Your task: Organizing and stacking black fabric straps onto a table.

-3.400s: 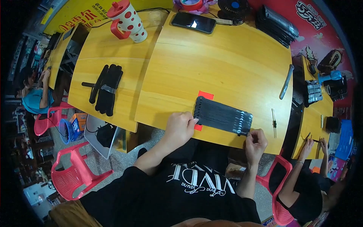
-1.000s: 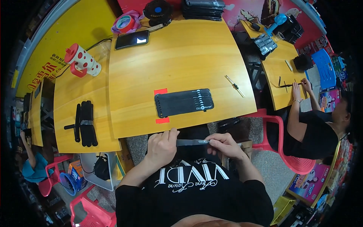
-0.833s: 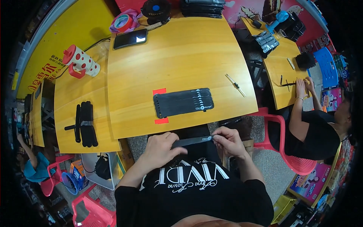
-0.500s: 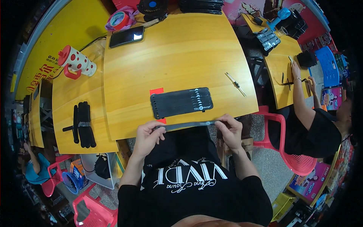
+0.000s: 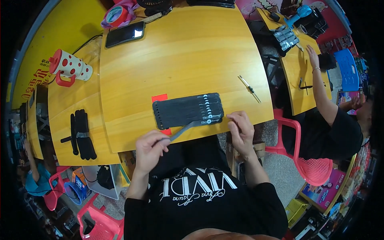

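My left hand (image 5: 150,149) pinches the left end of a dark grey strap (image 5: 181,132). The strap bends upward from my fingers, and its right end lies on the near edge of a row of black straps (image 5: 176,110). These straps lie flat side by side, with holes at their left ends and white print near their right ends. Red pieces (image 5: 160,97) stick out from under the row on its left side. Just right of the row, my right hand (image 5: 243,133) is off the strap, thumb and fingers apart, holding nothing.
A banded bundle of black straps (image 5: 83,134) lies at left, below a dotted tumbler (image 5: 72,68). Farther back are a phone (image 5: 125,34) and a tape roll (image 5: 116,17). A thin pen-like tool (image 5: 250,89) lies at right. A co-worker's hand (image 5: 313,60) is over another table.
The strap, stretched between both hands before, now has its right end down on the row. My right hand has let go of it. My left hand has moved slightly left and down.
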